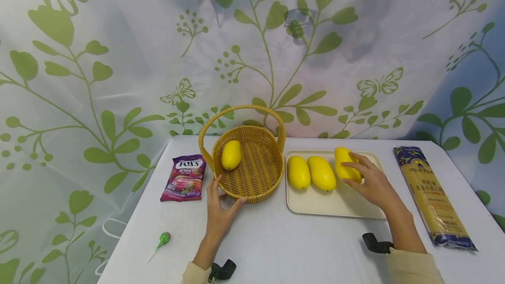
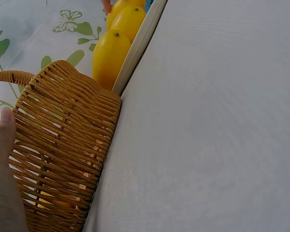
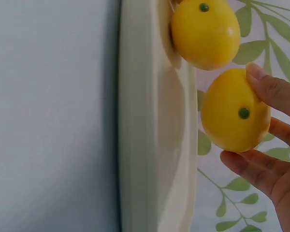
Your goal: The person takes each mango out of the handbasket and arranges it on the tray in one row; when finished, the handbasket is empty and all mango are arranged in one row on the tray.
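My right hand [image 1: 372,182] grips a yellow mango [image 1: 345,166] between thumb and fingers, over the right part of the cream tray [image 1: 335,207]. In the right wrist view the held mango [image 3: 227,118] stands above the tray's surface, its green stem spot facing the camera. Two more mangoes [image 1: 298,173] [image 1: 321,173] lie side by side on the tray's left part. My left hand [image 1: 218,216] holds the near left side of a woven basket [image 1: 252,196], fingers spread at its left side and thumb at its front rim. Inside the basket lies one mango [image 1: 231,154].
A purple candy bag [image 1: 183,179] lies left of the basket, with a green-wrapped lollipop [image 1: 164,238] nearer me. At the far right lies a long pasta packet [image 1: 434,200]. The basket's tall handle [image 1: 248,108] arches upward before a leaf-patterned curtain [image 1: 138,34].
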The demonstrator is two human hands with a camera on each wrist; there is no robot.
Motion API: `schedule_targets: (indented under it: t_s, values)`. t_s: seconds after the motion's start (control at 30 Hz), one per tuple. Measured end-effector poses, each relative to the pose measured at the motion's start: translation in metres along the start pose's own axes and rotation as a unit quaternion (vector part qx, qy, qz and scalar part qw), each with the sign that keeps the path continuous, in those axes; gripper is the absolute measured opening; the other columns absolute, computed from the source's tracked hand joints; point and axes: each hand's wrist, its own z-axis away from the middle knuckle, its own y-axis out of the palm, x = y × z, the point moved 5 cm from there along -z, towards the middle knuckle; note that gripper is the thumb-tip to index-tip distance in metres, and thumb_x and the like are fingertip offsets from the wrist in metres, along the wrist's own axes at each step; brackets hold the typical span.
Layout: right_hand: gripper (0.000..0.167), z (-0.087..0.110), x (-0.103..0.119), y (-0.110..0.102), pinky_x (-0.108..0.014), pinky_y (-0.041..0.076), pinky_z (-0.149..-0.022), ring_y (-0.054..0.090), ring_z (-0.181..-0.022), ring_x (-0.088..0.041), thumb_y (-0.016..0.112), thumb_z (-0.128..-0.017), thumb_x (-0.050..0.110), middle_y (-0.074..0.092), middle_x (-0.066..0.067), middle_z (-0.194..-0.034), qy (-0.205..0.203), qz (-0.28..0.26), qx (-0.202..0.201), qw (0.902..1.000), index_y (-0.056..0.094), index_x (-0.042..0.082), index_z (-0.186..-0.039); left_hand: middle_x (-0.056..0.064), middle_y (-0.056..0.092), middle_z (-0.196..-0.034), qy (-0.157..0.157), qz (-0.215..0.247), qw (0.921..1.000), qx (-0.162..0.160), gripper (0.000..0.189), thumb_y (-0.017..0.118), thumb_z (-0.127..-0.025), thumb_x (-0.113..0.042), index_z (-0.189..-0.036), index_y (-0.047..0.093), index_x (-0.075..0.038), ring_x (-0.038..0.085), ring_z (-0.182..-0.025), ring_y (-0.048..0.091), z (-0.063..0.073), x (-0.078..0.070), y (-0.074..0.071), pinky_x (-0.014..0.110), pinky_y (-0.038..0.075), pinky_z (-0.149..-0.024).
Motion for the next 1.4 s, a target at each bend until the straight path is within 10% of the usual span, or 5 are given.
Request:
schedule_targets:
  t_s: [0.5, 0.9, 1.4]
  values:
    - [0.049, 0.009, -0.001, 0.014, -0.067, 0.038, -0.097, 0.042, -0.128, -0.051, 0.08, -0.079, 0.011, 0.041, -0.023, -0.148, 0.016, -0.014, 0.061, 0.9979, 0.064, 0.005, -0.124, 0.014, 0.025, -0.157, 0.0, 0.007, 1.0, -0.005, 0.099, 0.087, -0.074, -0.02, -0.153, 0.028, -0.021, 0.033, -0.138, 0.037, 0.0, 0.002, 0.001, 0.05, 0.052, -0.083]
    - [0.051, 0.011, 0.0, 0.018, -0.068, 0.037, -0.097, 0.042, -0.127, -0.052, 0.082, -0.077, 0.012, 0.042, -0.023, -0.147, 0.009, -0.01, 0.059, 0.9982, 0.065, 0.004, -0.124, 0.031, 0.026, -0.151, 0.008, 0.02, 0.9998, -0.004, 0.091, 0.084, -0.076, -0.012, -0.15, 0.031, -0.003, 0.045, -0.134, 0.037, -0.002, -0.035, -0.008, 0.059, 0.05, -0.082]
    - [0.06, 0.004, 0.03, -0.008, -0.067, 0.042, -0.093, 0.046, -0.122, -0.049, 0.085, -0.073, 0.012, 0.044, -0.02, -0.147, -0.034, 0.029, 0.021, 0.9988, 0.062, 0.008, -0.128, 0.011, 0.024, -0.158, 0.002, 0.018, 0.9998, 0.002, 0.097, 0.086, -0.076, -0.024, -0.153, 0.029, -0.02, 0.031, -0.139, 0.036, 0.0, 0.004, 0.001, 0.047, 0.052, -0.084]
